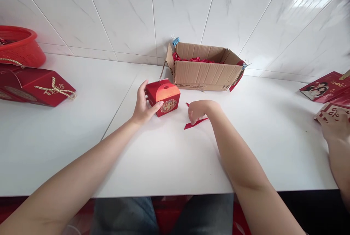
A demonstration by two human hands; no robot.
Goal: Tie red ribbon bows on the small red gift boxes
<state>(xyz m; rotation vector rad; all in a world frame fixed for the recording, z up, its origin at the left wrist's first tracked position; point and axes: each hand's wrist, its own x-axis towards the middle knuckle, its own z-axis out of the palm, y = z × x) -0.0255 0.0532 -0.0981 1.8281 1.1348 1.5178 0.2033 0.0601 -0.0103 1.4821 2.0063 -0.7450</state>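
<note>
My left hand is wrapped round a small red gift box with a gold round emblem on its front and an orange-red rounded flap at the top. The thumb lies along the front and the fingers are behind the left side. To the right of the box, my right hand bends down to the white table with its fingers closed on a red ribbon. One ribbon end sticks out in front of the fingers and another shows behind them.
An open cardboard box with red ribbons inside stands against the tiled wall, with blue clips on it. At left are a red basket and a larger red box with gold cord. A co-worker's hand touches patterned packaging at right.
</note>
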